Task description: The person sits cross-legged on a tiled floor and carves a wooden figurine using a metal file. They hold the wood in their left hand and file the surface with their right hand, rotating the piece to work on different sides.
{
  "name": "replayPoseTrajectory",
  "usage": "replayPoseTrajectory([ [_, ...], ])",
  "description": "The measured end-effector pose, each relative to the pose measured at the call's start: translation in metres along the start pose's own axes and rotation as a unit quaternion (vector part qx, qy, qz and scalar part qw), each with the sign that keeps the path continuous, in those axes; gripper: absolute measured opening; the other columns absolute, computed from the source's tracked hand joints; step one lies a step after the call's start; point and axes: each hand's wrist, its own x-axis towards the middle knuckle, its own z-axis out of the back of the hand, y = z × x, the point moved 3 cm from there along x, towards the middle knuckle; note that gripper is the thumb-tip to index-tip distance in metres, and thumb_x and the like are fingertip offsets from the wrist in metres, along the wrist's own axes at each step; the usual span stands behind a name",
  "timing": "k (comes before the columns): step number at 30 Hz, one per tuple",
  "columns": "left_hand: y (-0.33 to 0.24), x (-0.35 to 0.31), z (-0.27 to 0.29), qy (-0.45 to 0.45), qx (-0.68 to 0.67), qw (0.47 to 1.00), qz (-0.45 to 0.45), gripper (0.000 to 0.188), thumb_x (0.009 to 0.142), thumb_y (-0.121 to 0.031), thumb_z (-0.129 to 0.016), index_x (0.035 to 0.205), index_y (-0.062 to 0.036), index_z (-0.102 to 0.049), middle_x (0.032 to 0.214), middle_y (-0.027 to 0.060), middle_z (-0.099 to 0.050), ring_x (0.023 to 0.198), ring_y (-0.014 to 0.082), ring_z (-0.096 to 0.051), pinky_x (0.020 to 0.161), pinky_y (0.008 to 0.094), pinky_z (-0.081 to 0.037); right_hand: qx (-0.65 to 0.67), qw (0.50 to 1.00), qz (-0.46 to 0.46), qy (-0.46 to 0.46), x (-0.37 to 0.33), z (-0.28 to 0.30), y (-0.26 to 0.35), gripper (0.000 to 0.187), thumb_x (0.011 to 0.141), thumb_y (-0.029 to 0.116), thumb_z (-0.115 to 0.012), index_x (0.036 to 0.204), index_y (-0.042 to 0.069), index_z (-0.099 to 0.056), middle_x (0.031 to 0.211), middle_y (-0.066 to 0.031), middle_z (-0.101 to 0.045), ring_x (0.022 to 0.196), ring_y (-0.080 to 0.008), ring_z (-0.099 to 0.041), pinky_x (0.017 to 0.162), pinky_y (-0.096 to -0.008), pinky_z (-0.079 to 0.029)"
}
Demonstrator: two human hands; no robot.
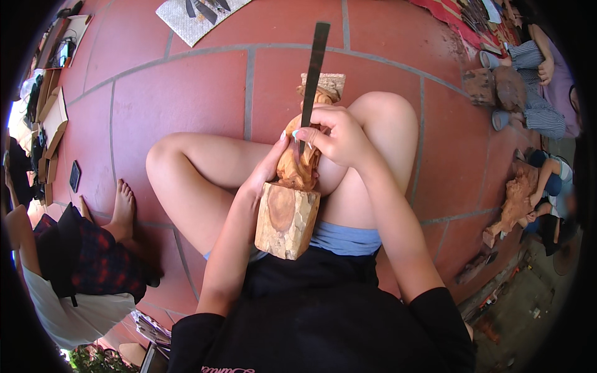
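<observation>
A carved piece of wood (pixel 286 221) lies across my lap. Its near end is a squared block with rough sides and a dark oval in the grain; the middle is cut into rounded, orange-brown shapes. At the far end is a flat, rough-edged base. My left hand (pixel 267 171) is closed round the left side of the carving, thumb on top. In my right hand (pixel 339 133) I grip a long, flat, dark metal tool (pixel 317 62), tilted upright, its lower end against the carving's middle. Whether it is a file or a chisel I cannot tell.
Red floor tiles (pixel 180 93) surround my bent legs. A barefoot person (pixel 93 261) sits at my left, near a phone (pixel 75 176) and open cardboard boxes (pixel 53 124). At my right, other people sit by a large carving (pixel 519 196). Ahead lies a pale mat (pixel 180 25) with tools.
</observation>
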Motion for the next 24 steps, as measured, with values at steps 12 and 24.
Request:
replayPoseTrajectory([
  [12,-0.002,-0.002,-0.005,-0.003,-0.007,1.0,0.002,0.063,0.09,-0.058,-0.041,0.118,-0.0025,-0.051,0.093,0.0172,-0.064,0.077,0.0284,-0.066,0.069,0.0396,-0.056,0.114,0.991,-0.064,0.01,0.001,0.0,0.004,0.008,0.082,0.007,-0.065,0.085,-0.001,-0.064,0.074,-0.0035,-0.061,0.064,-0.0107,-0.056,0.058,-0.0248,-0.043],
  [24,0.001,0.003,0.005,0.004,0.016,1.0,0.0,0.072,0.086,-0.066,-0.037,0.113,-0.0021,-0.055,0.096,0.0157,-0.064,0.08,0.0272,-0.065,0.074,0.0405,-0.055,0.002,0.999,0.03,-0.04,0.005,0.001,0.003,0.007,0.08,0.003,-0.064,0.087,0.0,-0.065,0.078,-0.0059,-0.061,0.072,-0.014,-0.057,0.063,-0.0255,-0.045],
])
